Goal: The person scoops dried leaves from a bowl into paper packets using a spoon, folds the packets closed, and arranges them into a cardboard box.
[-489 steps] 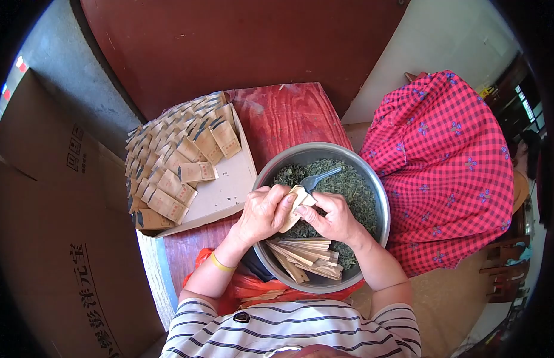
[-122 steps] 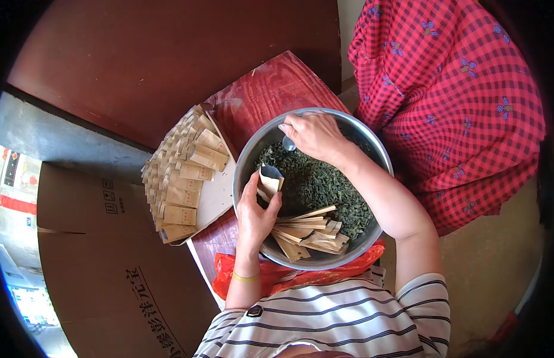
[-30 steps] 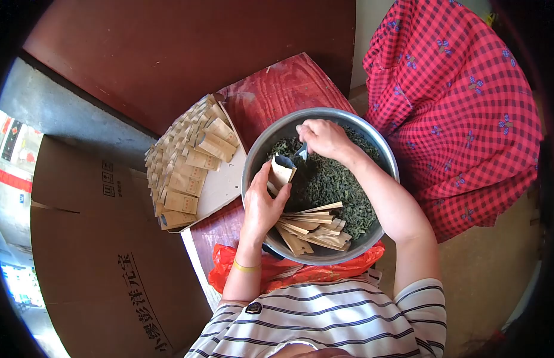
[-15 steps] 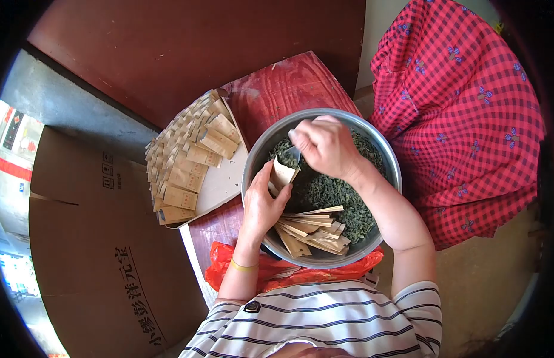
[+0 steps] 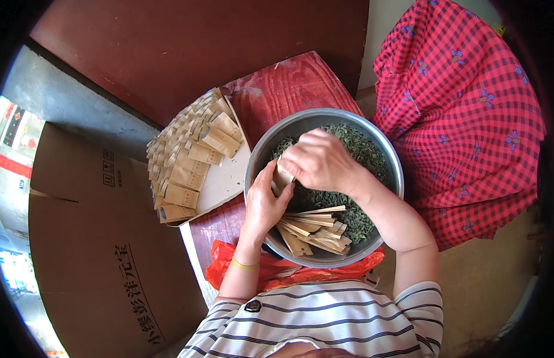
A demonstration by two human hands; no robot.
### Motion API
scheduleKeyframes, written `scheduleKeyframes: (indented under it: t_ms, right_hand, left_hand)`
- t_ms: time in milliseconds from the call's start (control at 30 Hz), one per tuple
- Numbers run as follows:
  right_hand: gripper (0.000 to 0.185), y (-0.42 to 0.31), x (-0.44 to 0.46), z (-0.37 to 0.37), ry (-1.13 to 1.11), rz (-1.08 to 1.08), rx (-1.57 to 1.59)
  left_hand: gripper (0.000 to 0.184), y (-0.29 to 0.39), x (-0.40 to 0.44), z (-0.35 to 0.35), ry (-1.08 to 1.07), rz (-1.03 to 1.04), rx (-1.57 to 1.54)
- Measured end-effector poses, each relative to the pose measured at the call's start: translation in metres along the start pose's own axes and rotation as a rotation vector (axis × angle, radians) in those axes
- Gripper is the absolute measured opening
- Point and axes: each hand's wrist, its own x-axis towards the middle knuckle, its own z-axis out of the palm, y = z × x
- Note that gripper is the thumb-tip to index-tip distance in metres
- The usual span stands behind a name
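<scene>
A small brown paper packet (image 5: 283, 177) is held upright in my left hand (image 5: 266, 200), over the left part of a big metal basin (image 5: 250, 156). My right hand (image 5: 320, 160) is closed right at the packet's mouth. Its fingers hide the spoon that showed there in the earlier view. Dark green dried leaves (image 5: 348, 206) cover much of the basin's inside. Flat paper packets (image 5: 312, 232) lie in a fanned pile at the basin's near side, just below my hands.
Left of the basin, a shallow white box (image 5: 220, 182) carries rows of filled-looking packets (image 5: 184, 170). Both stand on a red wooden table (image 5: 283, 83). Red plastic bag (image 5: 220, 262) lies under the basin's near edge. A large cardboard sheet (image 5: 98, 238) and checked red cloth (image 5: 462, 119) flank the table.
My right hand has come down and toward me onto the packet's mouth, covering the spoon and the packet's top. My left hand has hardly moved.
</scene>
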Motion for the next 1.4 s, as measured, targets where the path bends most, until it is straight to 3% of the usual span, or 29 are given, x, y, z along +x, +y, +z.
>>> scheduleKeyframes:
  t_ms: [100, 300, 367, 400, 500, 567, 800, 1033, 1100, 1167, 1233, 1267, 1300, 1367, 1400]
  right_hand:
    - [0.017, 0.001, -0.001, 0.005, 0.001, -0.029, 0.037]
    - [0.020, 0.021, 0.007, -0.022, 0.167, 0.180, -0.082]
    - [0.021, 0.031, 0.000, -0.018, 0.054, 0.249, -0.150]
    - [0.015, 0.032, -0.006, -0.019, -0.114, 0.343, -0.146]
    - [0.010, 0.029, -0.010, -0.015, -0.208, 0.311, 0.004]
    - [0.015, 0.019, -0.004, -0.014, -0.241, 0.300, 0.272]
    - [0.023, 0.000, -0.007, -0.017, -0.505, 0.289, 0.314]
    - [0.020, -0.007, -0.012, -0.005, -0.563, 0.276, 0.250]
    - [0.018, -0.006, -0.007, -0.012, -0.548, 0.241, 0.226]
    - [0.016, -0.003, -0.005, -0.019, -0.380, 0.239, 0.305]
    - [0.014, -0.004, 0.003, -0.029, -0.375, 0.223, 0.366]
    - [0.013, -0.006, 0.005, -0.032, -0.359, 0.228, 0.413]
    - [0.012, -0.007, 0.005, -0.033, -0.343, 0.235, 0.458]
    - [0.012, -0.007, 0.003, -0.032, -0.336, 0.179, 0.421]
    - [0.011, -0.011, 0.004, -0.032, -0.308, 0.187, 0.350]
  left_hand:
    - [0.063, 0.002, 0.001, 0.002, -0.003, 0.004, -0.017]
    - [0.062, 0.003, -0.001, 0.001, 0.055, 0.037, -0.023]
    - [0.062, 0.002, 0.000, 0.001, 0.061, 0.065, -0.043]
    - [0.062, 0.003, 0.001, 0.001, 0.057, 0.070, -0.044]
    - [0.063, 0.003, 0.000, 0.001, 0.075, 0.059, -0.118]
    - [0.063, 0.003, -0.001, 0.000, 0.139, 0.093, -0.097]
    - [0.064, 0.009, 0.000, -0.005, 0.140, 0.177, -0.042]
    - [0.072, 0.011, 0.001, -0.005, 0.066, 0.180, -0.035]
    - [0.073, 0.014, 0.001, -0.006, 0.100, 0.145, -0.204]
    - [0.070, -0.002, 0.002, -0.001, 0.081, 0.101, -0.358]
    - [0.066, -0.009, 0.004, -0.009, -0.298, -0.064, -0.818]
    - [0.047, -0.011, 0.002, -0.014, -0.429, -0.080, -0.833]
    - [0.047, -0.009, 0.001, -0.016, -0.427, -0.080, -0.834]
    - [0.028, -0.006, 0.001, -0.018, -0.569, -0.141, -0.981]
    - [0.018, -0.011, 0.000, -0.015, -0.543, -0.148, -0.969]
